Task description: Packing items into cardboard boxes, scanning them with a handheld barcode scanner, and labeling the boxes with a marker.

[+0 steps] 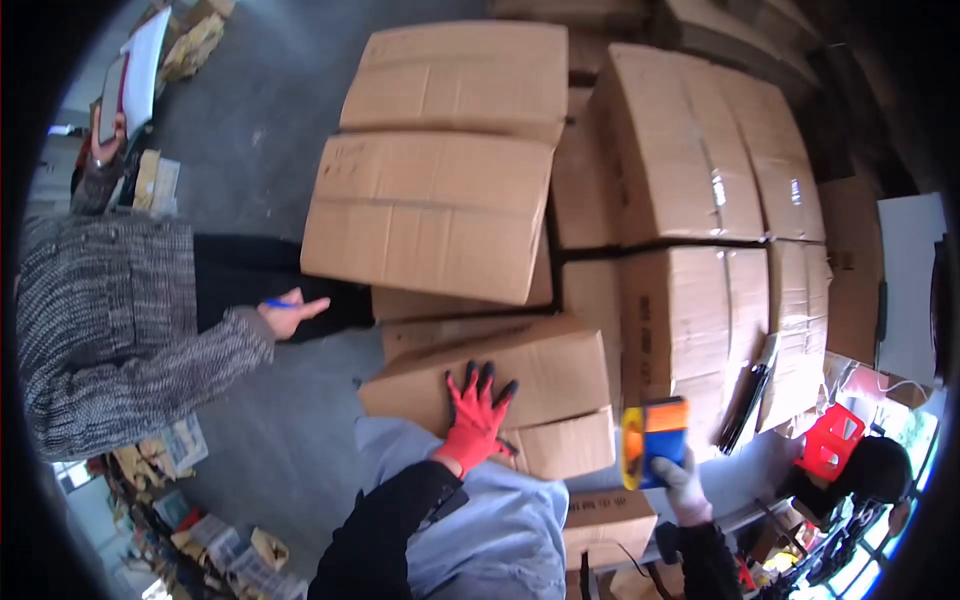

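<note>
My left hand point(474, 420), in a red glove with black fingertips, lies with fingers spread on top of a brown cardboard box point(555, 365) in front of me. A flap or panel seam runs along the box's near side. Off to the right, my right hand point(684, 487), in a pale grey glove, grips a blocky blue-and-orange object point(662, 440) with a yellow side; its exact kind is unclear. It is held apart from the box, near the stacked cartons. Light blue-grey cloth point(490, 530) covers my front, close against the box.
Large taped cartons point(430, 210) are stacked ahead, with more cartons point(690, 170) at the right. At the left stands a person point(110, 330) in a grey knit sweater, holding a blue pen point(281, 304) and a white board point(140, 70). A red plastic item point(832, 442) is at the right.
</note>
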Motion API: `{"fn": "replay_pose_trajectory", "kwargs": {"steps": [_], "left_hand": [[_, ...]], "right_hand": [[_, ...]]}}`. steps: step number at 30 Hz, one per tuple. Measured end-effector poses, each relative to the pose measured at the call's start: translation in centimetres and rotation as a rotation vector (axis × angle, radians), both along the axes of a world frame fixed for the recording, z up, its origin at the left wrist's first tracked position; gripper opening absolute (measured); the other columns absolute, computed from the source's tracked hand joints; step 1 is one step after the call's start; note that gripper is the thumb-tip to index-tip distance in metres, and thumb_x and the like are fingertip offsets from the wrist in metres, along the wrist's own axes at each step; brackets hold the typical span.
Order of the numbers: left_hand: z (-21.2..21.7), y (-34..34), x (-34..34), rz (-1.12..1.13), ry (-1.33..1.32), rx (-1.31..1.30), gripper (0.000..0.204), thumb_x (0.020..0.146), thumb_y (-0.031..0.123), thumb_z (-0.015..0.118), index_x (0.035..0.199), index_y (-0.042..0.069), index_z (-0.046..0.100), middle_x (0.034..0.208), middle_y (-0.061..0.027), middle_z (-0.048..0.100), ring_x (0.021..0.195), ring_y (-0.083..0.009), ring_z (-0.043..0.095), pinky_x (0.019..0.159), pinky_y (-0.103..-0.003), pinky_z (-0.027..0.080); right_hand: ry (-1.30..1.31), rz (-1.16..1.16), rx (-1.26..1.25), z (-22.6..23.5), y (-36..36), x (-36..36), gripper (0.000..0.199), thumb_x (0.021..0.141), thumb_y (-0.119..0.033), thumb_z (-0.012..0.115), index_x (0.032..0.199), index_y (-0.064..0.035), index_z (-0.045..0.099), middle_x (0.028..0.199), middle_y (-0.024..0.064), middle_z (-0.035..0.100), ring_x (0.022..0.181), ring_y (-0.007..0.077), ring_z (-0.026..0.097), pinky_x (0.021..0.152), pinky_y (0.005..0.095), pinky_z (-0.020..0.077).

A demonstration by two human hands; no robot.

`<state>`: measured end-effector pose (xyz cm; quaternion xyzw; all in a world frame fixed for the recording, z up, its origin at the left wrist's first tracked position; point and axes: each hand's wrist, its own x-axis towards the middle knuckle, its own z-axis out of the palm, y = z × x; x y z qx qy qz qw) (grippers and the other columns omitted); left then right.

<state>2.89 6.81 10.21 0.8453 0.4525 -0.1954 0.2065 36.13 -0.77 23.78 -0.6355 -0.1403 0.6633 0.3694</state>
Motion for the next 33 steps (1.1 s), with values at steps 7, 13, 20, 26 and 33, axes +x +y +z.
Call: {"fn": "replay_pose_trajectory", "kwargs": {"steps": [7, 13, 20, 26, 33], "left_hand": [[1.0, 1.7, -0.8, 0.033, -0.046, -0.067, 0.12, 0.059, 0.077, 0.07, 0.158, 0.021, 0.029, 0.162, -0.0284, 0.015, 0.148, -0.0532, 0.008, 0.107, -0.081, -0.002], [2.4, 2.0, -1.3, 0.076, -0.127, -0.047, 0.118, 0.061, 0.074, 0.071, 0.158, 0.022, 0.028, 0.16, -0.0276, 0.021, 0.148, -0.0514, 0.012, 0.108, -0.079, -0.001], [-0.4, 7.7, -0.7, 0.248, -0.395, 0.027, 0.116, 0.062, 0.067, 0.077, 0.153, 0.012, 0.033, 0.15, -0.0237, 0.039, 0.145, -0.0423, 0.027, 0.118, -0.065, 0.008], [-2.8, 6.9, 2.4, 0.522, -0.488, 0.008, 0.113, 0.06, 0.053, 0.085, 0.148, 0.002, 0.036, 0.147, -0.0207, 0.044, 0.14, -0.0378, 0.034, 0.119, -0.05, 0.022], [-2.0, 7.2, 1.6, 0.482, -0.446, 0.014, 0.111, 0.062, 0.052, 0.085, 0.148, 0.001, 0.036, 0.148, -0.0205, 0.042, 0.139, -0.0377, 0.036, 0.118, -0.05, 0.023]], "right_hand": [[0.048, 0.275, -0.021, -6.5, -0.6, -7.3, 0.054, 0.085, -0.016, 0.075, 0.129, 0.0015, 0.05, 0.099, 0.0113, 0.069, 0.089, 0.0216, 0.07, 0.082, 0.034, 0.058], [0.077, 0.103, -0.05, -7.4, 1.0, -9.0, 0.048, 0.086, -0.019, 0.075, 0.122, 0.0022, 0.052, 0.096, 0.0133, 0.069, 0.082, 0.0229, 0.071, 0.077, 0.0373, 0.0595], [0.098, 0.087, -0.074, -7.3, 1.5, -10.0, 0.048, 0.087, -0.021, 0.075, 0.121, 0.0023, 0.052, 0.094, 0.0133, 0.069, 0.079, 0.0227, 0.071, 0.075, 0.0363, 0.0597], [0.079, 0.084, -0.132, -6.9, 1.4, -10.1, 0.045, 0.089, -0.027, 0.072, 0.119, 0.0005, 0.055, 0.09, 0.0116, 0.069, 0.078, 0.0209, 0.071, 0.073, 0.0342, 0.0589], [-0.005, 0.045, -0.152, -6.2, 1.8, -11.7, 0.042, 0.09, -0.027, 0.072, 0.117, 0.0004, 0.055, 0.088, 0.0114, 0.069, 0.076, 0.0208, 0.07, 0.07, 0.0337, 0.0588]]}}
